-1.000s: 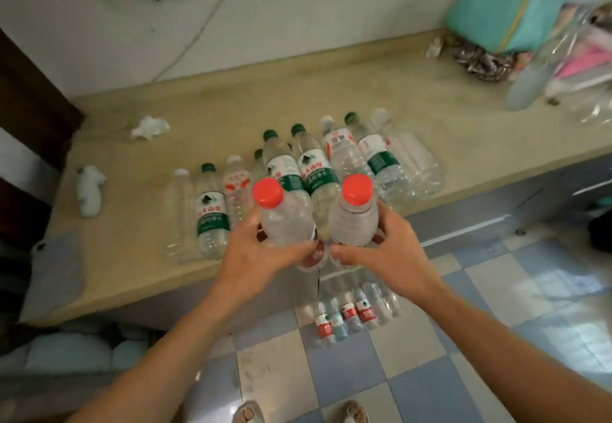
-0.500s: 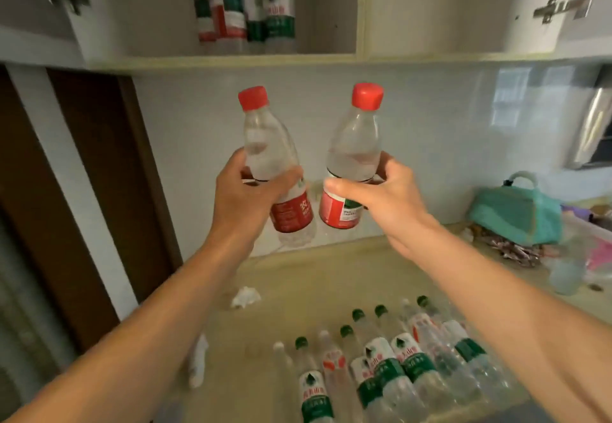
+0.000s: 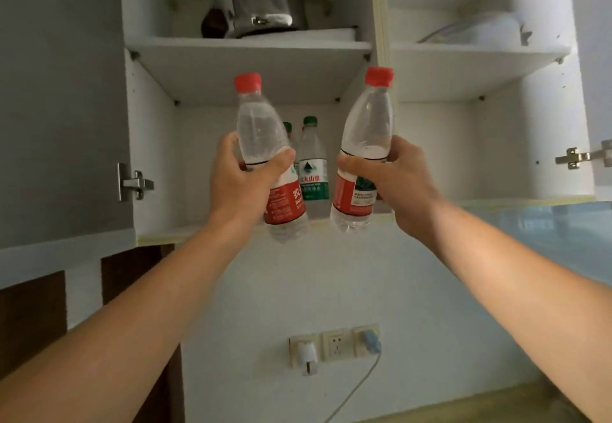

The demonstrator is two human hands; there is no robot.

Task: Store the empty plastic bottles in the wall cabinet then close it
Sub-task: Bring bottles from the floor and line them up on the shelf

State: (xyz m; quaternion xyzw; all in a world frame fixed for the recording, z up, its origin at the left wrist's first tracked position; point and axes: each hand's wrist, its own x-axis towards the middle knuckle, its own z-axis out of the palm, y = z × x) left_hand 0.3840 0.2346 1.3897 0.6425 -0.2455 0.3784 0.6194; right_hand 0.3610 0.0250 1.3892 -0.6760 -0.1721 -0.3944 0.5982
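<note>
Left hand (image 3: 243, 179), right hand (image 3: 395, 179) grip bottles (image 3: 256, 131) upright, caps up.

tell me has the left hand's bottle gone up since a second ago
Yes. The left hand has raised its red-capped bottle from the counter up in front of the wall cabinet.

The left hand (image 3: 243, 177) covers the middle of its bottle (image 3: 265, 154), and the right hand (image 3: 390, 181) covers part of the other bottle's (image 3: 366, 144) label. Behind them, one green-capped bottle (image 3: 287, 128) shows only its cap. The pot's (image 3: 265, 2) top and both cabinet doors run past the frame edge. The label print is too small to read.
</note>
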